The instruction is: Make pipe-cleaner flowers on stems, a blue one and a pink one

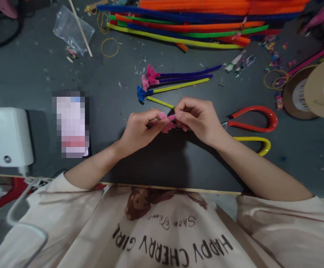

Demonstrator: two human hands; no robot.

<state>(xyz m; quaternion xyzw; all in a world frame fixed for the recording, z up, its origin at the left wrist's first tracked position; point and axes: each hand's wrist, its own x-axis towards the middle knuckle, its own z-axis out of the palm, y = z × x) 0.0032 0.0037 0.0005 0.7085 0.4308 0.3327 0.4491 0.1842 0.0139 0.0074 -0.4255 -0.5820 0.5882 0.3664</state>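
Observation:
Near the middle of the dark table, my left hand point(142, 128) pinches a pink pipe cleaner point(167, 128) that is bent into small loops. My right hand point(199, 119) is closed on a short end of the same pink pipe cleaner, its fingertips close to the left ones. Part of the pink piece is hidden by the fingers. Just beyond my hands lie several pipe-cleaner flowers: pink heads point(152, 75) on purple stems and a blue head point(141, 94) on a yellow stem. Another yellow stem point(160, 102) runs toward my right fingers.
Bundled pipe cleaners point(190, 28) lie along the far side. Pliers with red point(262, 128) and yellow handles rest by my right forearm. Ribbon spools point(315, 89) are at right. A phone point(72, 124), a white power bank point(10, 136) with a cable, and a plastic bag point(72, 29) are at left.

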